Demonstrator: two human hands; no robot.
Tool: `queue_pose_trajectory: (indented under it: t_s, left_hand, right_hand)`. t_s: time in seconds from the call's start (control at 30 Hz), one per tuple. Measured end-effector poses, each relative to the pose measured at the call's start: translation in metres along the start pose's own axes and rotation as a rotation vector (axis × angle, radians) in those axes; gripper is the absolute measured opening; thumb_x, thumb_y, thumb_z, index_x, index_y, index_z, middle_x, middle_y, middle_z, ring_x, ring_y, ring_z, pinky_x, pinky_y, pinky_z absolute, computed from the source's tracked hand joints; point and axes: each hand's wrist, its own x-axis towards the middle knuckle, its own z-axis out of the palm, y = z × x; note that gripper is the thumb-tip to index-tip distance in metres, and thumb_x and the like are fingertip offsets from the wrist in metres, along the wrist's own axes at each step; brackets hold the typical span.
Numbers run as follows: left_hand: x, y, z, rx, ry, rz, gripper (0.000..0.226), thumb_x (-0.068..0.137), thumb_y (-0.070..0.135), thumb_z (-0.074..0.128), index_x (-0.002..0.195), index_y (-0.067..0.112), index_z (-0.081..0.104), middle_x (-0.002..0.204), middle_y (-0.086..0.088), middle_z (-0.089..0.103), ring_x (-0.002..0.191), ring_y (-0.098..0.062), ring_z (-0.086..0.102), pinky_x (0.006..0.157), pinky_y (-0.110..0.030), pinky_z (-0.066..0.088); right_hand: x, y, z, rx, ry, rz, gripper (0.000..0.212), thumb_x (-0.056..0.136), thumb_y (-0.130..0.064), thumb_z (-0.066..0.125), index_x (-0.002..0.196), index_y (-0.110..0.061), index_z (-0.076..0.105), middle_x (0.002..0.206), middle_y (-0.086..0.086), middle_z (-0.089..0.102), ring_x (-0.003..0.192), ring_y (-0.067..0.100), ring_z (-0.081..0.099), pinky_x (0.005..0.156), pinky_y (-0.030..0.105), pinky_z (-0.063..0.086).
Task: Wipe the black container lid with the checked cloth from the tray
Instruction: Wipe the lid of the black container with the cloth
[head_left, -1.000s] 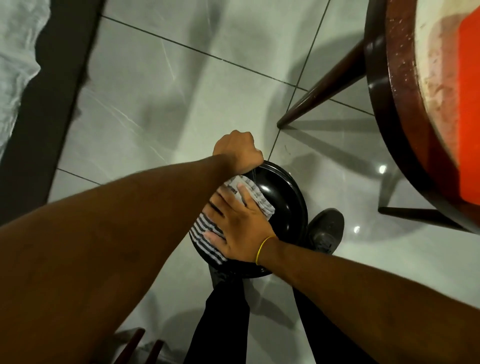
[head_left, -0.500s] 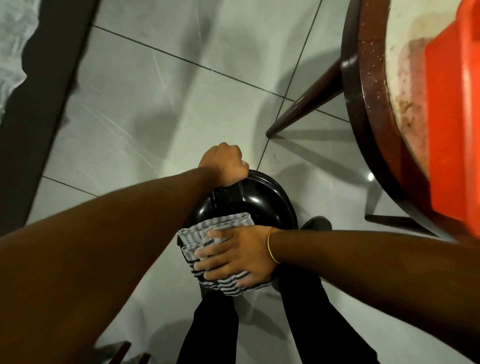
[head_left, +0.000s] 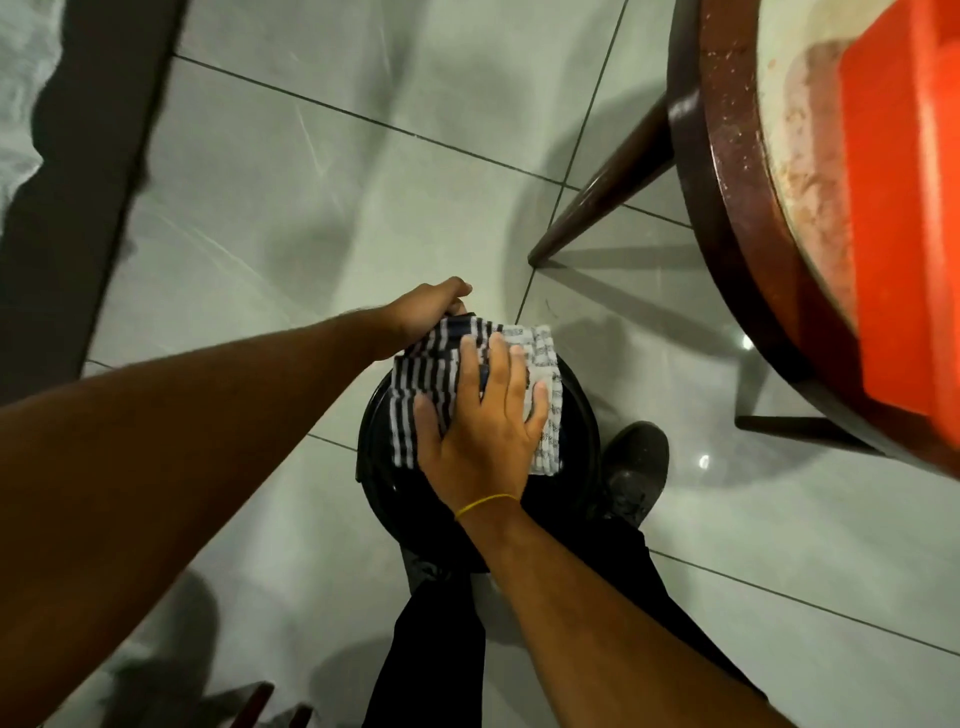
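The round black container lid (head_left: 576, 441) is held above the floor in front of my legs. My left hand (head_left: 423, 312) grips its far left rim with closed fingers. The checked cloth (head_left: 431, 384), white with dark stripes, lies spread over the lid's far half. My right hand (head_left: 483, 426) presses flat on the cloth, fingers spread and pointing away from me. A yellow band circles that wrist. Much of the lid is hidden under the cloth and hand.
A round dark wooden table (head_left: 727, 218) with splayed legs stands at the right, carrying an orange tray (head_left: 904, 208). My dark shoe (head_left: 636, 467) and trouser legs are below the lid. Grey floor tiles (head_left: 311, 182) spread ahead, with a dark strip at the left.
My right hand has slid the cloth from the lid's near edge up across to its far side. The left hand keeps its grip on the rim.
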Motion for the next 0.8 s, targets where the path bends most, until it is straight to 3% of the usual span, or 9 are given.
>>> queue_pose_trajectory:
  t_s: [0.1,0.2,0.27,0.37,0.53,0.67,0.8]
  left_hand:
    - [-0.005,0.002,-0.002,-0.102,-0.055,-0.047,0.050,0.102,0.057,0.037,0.070,0.023,0.055,0.055,0.005,0.060,0.051,-0.014,0.058,0.067,-0.035,0.039]
    - [-0.006,0.000,-0.004,-0.186,-0.072,-0.077,0.055,0.098,0.064,0.040,0.078,0.020,0.065,0.066,0.001,0.070,0.059,-0.013,0.070,0.075,-0.036,0.048]
    - [-0.008,-0.001,-0.004,-0.167,-0.090,-0.081,0.061,0.094,0.070,0.043,0.079,0.018,0.071,0.073,-0.004,0.075,0.070,-0.018,0.073,0.087,-0.038,0.051]
    - [-0.011,0.001,-0.004,-0.137,-0.107,-0.063,0.068,0.092,0.073,0.043,0.064,0.017,0.069,0.063,-0.002,0.068,0.056,-0.017,0.064,0.071,-0.035,0.047]
    - [-0.020,0.006,-0.005,-0.041,-0.051,-0.043,0.067,0.090,0.077,0.042,0.067,0.017,0.060,0.067,-0.002,0.059,0.052,-0.020,0.054,0.061,-0.031,0.043]
    - [-0.023,-0.002,0.004,-0.031,0.000,-0.004,0.069,0.091,0.077,0.042,0.055,0.020,0.058,0.055,0.002,0.060,0.044,-0.013,0.055,0.062,-0.033,0.040]
    - [-0.024,-0.006,0.006,-0.043,0.023,0.014,0.074,0.092,0.077,0.042,0.062,0.016,0.070,0.056,0.001,0.068,0.052,-0.017,0.063,0.064,-0.034,0.042]
  right_hand:
    - [0.008,-0.017,0.003,0.009,0.045,0.203,0.082,0.103,-0.064,0.045,0.170,-0.020,0.030,0.178,0.004,0.030,0.167,0.028,0.023,0.134,0.057,0.011]
    - [0.008,-0.021,0.007,0.005,0.062,0.208,0.078,0.105,-0.062,0.044,0.168,-0.017,0.034,0.176,0.002,0.036,0.165,0.027,0.029,0.133,0.057,0.011]
    - [0.004,-0.013,0.009,-0.015,0.051,0.088,0.078,0.107,-0.062,0.042,0.169,-0.016,0.033,0.175,0.004,0.037,0.164,0.027,0.031,0.132,0.057,0.009]
    - [0.004,0.008,0.007,-0.042,-0.001,-0.117,0.078,0.107,-0.063,0.040,0.170,-0.019,0.028,0.175,0.007,0.033,0.163,0.031,0.027,0.130,0.058,-0.001]
    - [0.014,0.034,-0.007,-0.100,-0.138,-0.414,0.073,0.104,-0.067,0.041,0.169,-0.038,0.027,0.174,0.019,0.027,0.163,0.042,0.024,0.126,0.063,-0.006]
    - [0.027,0.058,-0.020,-0.126,-0.252,-0.769,0.067,0.101,-0.072,0.045,0.163,-0.047,0.038,0.177,0.021,0.020,0.166,0.045,0.015,0.126,0.069,-0.004]
    - [0.032,0.065,-0.023,-0.160,-0.396,-1.129,0.063,0.104,-0.069,0.044,0.162,-0.046,0.044,0.179,0.015,0.025,0.168,0.042,0.015,0.128,0.075,0.010]
